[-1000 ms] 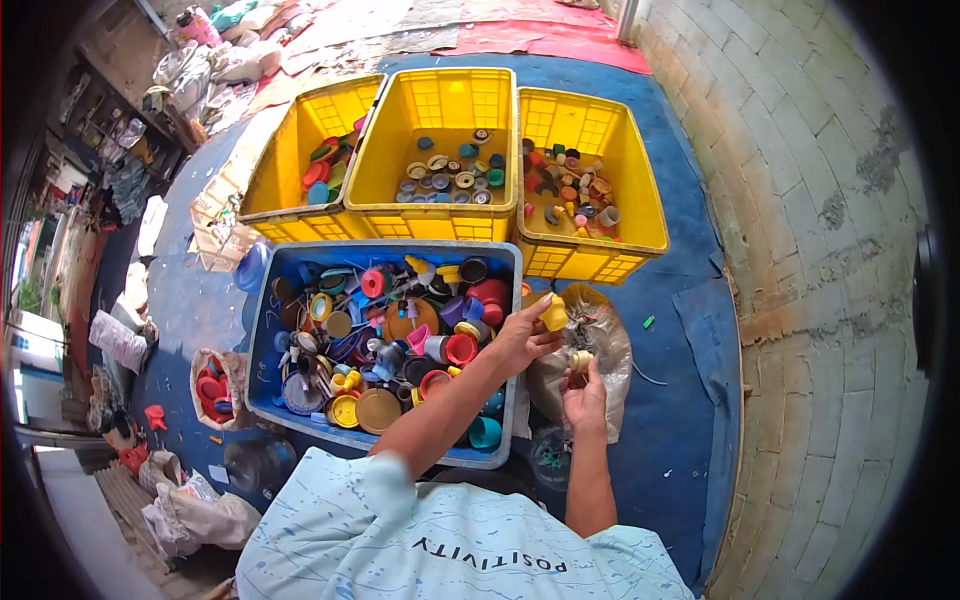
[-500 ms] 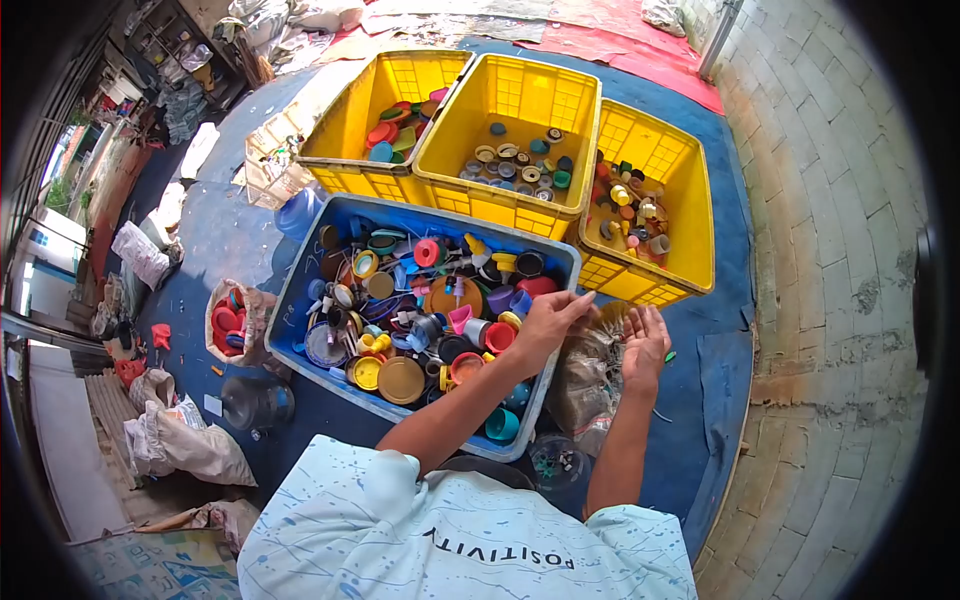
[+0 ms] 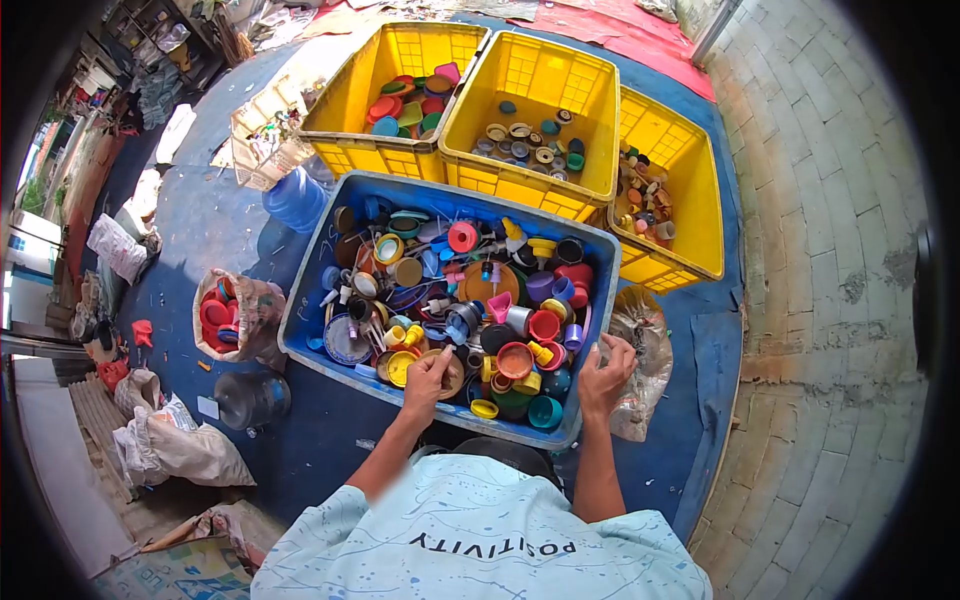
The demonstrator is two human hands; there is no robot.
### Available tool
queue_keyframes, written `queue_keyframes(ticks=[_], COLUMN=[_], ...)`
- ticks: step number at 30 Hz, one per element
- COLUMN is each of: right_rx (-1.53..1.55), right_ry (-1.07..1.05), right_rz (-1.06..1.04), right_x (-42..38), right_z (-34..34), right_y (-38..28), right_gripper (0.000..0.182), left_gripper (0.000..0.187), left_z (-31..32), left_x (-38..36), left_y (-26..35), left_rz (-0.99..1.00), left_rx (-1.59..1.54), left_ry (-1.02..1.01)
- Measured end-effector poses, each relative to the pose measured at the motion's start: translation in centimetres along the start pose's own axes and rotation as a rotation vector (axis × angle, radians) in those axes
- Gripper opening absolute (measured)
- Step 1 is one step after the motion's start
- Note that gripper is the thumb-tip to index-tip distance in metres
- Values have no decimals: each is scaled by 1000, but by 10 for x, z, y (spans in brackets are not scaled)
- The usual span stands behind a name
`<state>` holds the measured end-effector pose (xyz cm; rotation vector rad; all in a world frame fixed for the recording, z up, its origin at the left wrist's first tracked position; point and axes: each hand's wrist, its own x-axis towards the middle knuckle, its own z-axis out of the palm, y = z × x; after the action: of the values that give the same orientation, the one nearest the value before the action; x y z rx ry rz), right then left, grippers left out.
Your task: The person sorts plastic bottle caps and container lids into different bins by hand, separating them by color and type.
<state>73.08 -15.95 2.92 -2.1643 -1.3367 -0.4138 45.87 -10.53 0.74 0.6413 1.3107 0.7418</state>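
Beside the left wall of the blue crate (image 3: 340,371), a woven sack (image 3: 264,315) holds red lids, and a large clear jug (image 3: 252,400) lies near it. Plastic caps, lids and pump tops lie heaped and tangled inside the crate. A yellow lid (image 3: 400,368) sits just left of the left hand (image 3: 425,388), whose thumb and fingertips are drawn close at the edge of a tan round lid (image 3: 452,380); whether they grip it, I cannot tell. Pinching one exposed rim and lifting straight up should disturb the neighbours least. Farther right lies a teal cap (image 3: 545,411). At the right rim, the right hand (image 3: 606,375) is loosely curled, its hold unclear, near a translucent sack (image 3: 648,375).
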Motion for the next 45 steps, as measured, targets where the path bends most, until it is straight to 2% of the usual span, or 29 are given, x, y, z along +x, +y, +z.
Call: queue_keyframes(ticks=[1,4,6,9,13,19,23,27,30,33,39,42,45], right_rx=[80,553,592,554,581,459,376,285,238,195,201,165,127], right_ry=[11,-295,-393,-516,-619,-623,-687,-699,-828,-851,-916,-892,-815], right_rz=[8,364,339,291,390,258,272,223,242,228,227,103,65], right_x=[7,22,33,38,39,42,50,57,58,57,60,62,68], right_z=[4,33,55,91,122,169,198,197,203,211,210,202,177], right_y=[-8,-32,-54,-75,-92,-88,-76,-81,-81,-77,-82,-86,-96], right_gripper=[21,17,17,19,21,23,28,39,43,49,50,45,43], left_gripper=[39,37,34,34,31,27,27,22,21,21,21,20,18], left_z=[-4,-21,-33,-52,-94,-128,-132,-133,-134,-132,-129,-125,-117], left_x=[9,32,40,41,45,44,45,45,45,45,43,42,36], left_y=[6,20,35,46,35,26,36,44,43,41,33,30,33], left_rz=[31,74,58,98,85,28,12,9,-2,-13,-3,0,4], left_rx=[-19,-80,-152,-171,-178,-196,-225,-262,-245,-217,-177,-170,-165], left_ry=[-5,-30,-63,0,82,144,165,151,158,152,135,119,104])
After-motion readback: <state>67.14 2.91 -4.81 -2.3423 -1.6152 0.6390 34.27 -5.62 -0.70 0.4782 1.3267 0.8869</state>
